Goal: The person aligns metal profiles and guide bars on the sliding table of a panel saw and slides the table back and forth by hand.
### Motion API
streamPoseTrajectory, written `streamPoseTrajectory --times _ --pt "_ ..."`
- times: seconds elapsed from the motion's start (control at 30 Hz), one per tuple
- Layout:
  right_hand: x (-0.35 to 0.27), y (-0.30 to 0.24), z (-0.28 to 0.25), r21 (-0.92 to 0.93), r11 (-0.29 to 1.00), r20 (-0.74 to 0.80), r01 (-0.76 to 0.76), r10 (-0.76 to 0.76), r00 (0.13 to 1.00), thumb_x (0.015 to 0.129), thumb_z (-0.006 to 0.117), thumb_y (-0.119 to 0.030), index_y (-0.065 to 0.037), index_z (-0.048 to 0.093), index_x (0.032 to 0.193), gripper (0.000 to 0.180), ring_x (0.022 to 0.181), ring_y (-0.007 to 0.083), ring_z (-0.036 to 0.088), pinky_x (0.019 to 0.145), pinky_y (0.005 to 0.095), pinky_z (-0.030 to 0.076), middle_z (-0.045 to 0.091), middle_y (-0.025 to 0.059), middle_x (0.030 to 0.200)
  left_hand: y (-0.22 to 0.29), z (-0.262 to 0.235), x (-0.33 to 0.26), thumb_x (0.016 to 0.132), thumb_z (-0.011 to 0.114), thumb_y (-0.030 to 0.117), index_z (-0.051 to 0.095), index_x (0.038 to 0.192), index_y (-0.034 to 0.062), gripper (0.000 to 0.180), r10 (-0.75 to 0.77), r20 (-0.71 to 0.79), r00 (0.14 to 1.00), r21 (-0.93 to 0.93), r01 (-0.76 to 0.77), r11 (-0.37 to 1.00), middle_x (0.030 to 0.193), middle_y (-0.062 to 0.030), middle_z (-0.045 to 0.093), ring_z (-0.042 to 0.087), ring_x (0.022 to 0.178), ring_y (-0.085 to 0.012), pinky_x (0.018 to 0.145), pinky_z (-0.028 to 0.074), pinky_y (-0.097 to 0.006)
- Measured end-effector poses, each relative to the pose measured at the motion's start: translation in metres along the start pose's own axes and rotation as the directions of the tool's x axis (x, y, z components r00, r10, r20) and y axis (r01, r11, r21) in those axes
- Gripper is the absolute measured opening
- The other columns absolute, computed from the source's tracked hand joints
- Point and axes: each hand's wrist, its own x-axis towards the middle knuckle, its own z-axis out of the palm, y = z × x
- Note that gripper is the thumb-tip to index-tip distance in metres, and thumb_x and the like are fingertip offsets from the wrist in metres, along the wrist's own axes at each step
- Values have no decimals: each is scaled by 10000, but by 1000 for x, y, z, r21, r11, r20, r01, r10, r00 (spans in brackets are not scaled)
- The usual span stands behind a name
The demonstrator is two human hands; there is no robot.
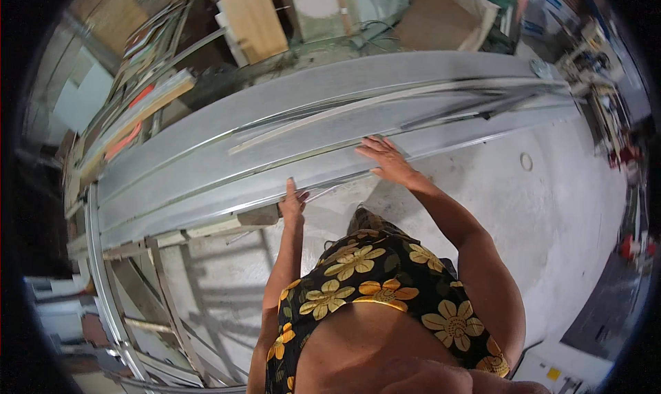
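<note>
A long grey bench top [227,136] with raised rails along its length stretches across in front of me. My left hand [292,204] grips its near edge, the thumb on top and the other fingers curled beneath, partly hidden. To its right, my right hand [387,161] lies palm down near the same edge, fingers apart and holding nothing. A bright metal strip [200,220] runs along that edge. Beyond my hands, a thin pale strip [330,111] and several dark slender bars [447,118] rest lengthwise on the bench.
At the left stands a metal frame [103,277], with a rack of long boards [138,122] behind it. Wooden planks [251,22] and sheets lean beyond the bench. A small ring [526,161] lies on the pale floor [551,208]. Cluttered shelves [606,98] stand at far right.
</note>
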Motion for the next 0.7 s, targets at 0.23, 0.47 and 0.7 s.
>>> streamPoseTrajectory --times 0.23,0.47,0.7 --pt "-7 -9 -30 47 999 -80 28 -25 997 828 674 -174 -93 529 1313 513 1358 296 366 1134 440 282 439 130 1436 19 -17 -12 779 656 665 587 931 2 684 -5 100 995 67 -2 998 785 -88 662 656 687 -203 576 436 -287" --pt "-61 93 -131 232 960 -399 -158 242 885 836 656 -161 -87 643 1153 326 1064 343 606 919 402 493 646 149 1151 27 -19 -13 784 577 730 461 1326 139 811 -106 -15 994 63 107 992 1121 -120 617 632 970 -218 789 419 -392" --pt "-62 240 -204 -25 970 -559 -241 186 808 814 636 -74 -120 667 1123 314 1084 292 595 921 404 478 645 91 1158 28 -6 -22 698 642 759 480 1101 144 752 -104 -216 971 -41 98 994 1115 -57 603 589 1090 -231 867 361 -439"
